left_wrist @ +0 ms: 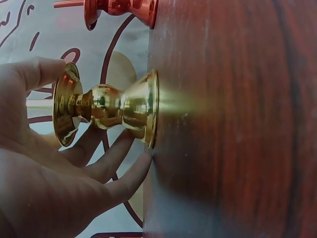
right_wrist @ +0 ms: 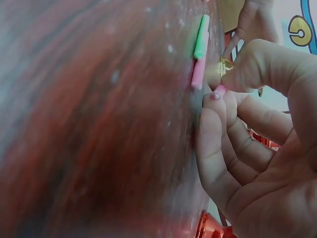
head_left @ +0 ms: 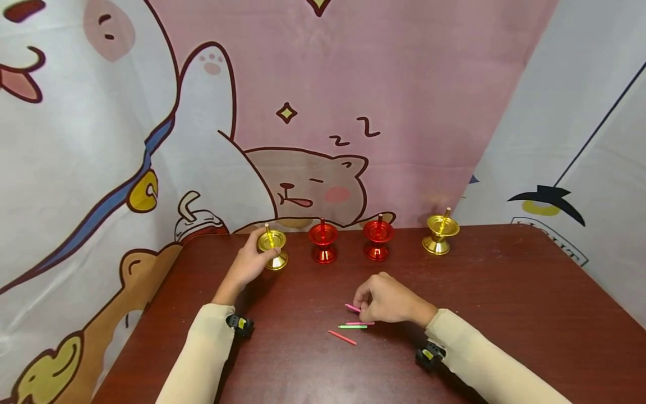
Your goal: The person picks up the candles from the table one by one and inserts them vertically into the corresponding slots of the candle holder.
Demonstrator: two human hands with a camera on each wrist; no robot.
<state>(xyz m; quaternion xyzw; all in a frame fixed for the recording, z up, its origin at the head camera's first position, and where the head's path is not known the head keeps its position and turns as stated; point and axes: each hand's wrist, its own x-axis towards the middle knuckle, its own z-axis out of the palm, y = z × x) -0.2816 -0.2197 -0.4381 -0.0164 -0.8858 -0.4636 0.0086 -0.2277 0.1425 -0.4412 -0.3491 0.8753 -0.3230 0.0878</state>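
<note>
My left hand (head_left: 248, 264) holds a gold candle holder (head_left: 276, 261) at the far left of the row, the thumb at its cup rim and the fingers around its far side. A thin yellowish candle (left_wrist: 39, 103) stands in that cup. Over the middle of the table, my right hand (head_left: 391, 298) pinches a thin pink candle (right_wrist: 219, 91) between thumb and fingertips, just above the wood. Beneath it a green candle (head_left: 353, 326) lies against another pink candle (head_left: 370, 323). Nearer to me lies a reddish candle (head_left: 342, 338), apart from those two.
Along the table's back edge stand two red holders, one left (head_left: 324, 253) and one right (head_left: 377, 251), then a gold holder (head_left: 436, 244) farther right. Each has a thin candle upright in it. Behind the brown table (head_left: 504, 292) hangs a cartoon-printed curtain (head_left: 429, 84).
</note>
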